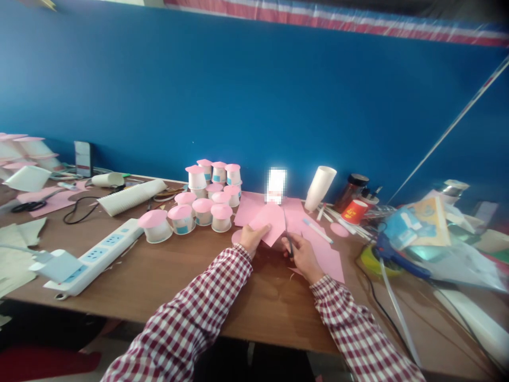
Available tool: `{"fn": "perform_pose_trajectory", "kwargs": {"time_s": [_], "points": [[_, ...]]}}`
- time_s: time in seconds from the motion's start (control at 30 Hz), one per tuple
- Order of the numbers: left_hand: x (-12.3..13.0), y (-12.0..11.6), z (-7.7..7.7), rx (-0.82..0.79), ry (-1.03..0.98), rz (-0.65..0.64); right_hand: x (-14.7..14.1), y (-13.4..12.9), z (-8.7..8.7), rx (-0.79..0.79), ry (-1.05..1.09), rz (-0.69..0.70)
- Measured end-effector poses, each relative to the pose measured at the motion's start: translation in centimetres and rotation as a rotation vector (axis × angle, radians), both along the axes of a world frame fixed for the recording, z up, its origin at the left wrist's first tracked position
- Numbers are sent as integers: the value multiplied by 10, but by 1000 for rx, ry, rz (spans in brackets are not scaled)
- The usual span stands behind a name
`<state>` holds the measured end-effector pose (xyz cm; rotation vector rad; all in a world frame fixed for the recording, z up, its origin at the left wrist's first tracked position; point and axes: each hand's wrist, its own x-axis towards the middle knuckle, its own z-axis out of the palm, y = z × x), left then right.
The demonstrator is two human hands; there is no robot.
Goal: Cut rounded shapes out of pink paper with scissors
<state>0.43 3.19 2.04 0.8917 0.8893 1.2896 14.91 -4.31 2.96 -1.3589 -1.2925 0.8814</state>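
My left hand (253, 240) grips a piece of pink paper (269, 220) between thumb and fingers, near the middle of the table. Just right of it, my right hand (301, 251) is closed round the handles of a pair of scissors (289, 245). The blades point away from me and lie at the right edge of the held paper. More pink sheets (332, 261) lie beneath and behind both hands. Left of my hands stand several white paper cups (157, 232) with pink cone tops.
A white power strip (101, 254) lies on the table (167, 289) at left, beside a ribbed white roll (131, 196). Behind stands a stack of white cups (320, 187). At right are a red cup (353, 211), a blue glue gun (401, 260), cables and plastic bags.
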Motion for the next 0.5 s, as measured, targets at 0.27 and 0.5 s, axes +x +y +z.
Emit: {"fn": "perform_pose_trajectory", "kwargs": {"time_s": [0.27,0.5], "points": [[-4,-1,7,2,49,-3,-1,0,0,7,14,8],[-8,3,7,2,70,6,-2,-1,4,13,37,16]]}}
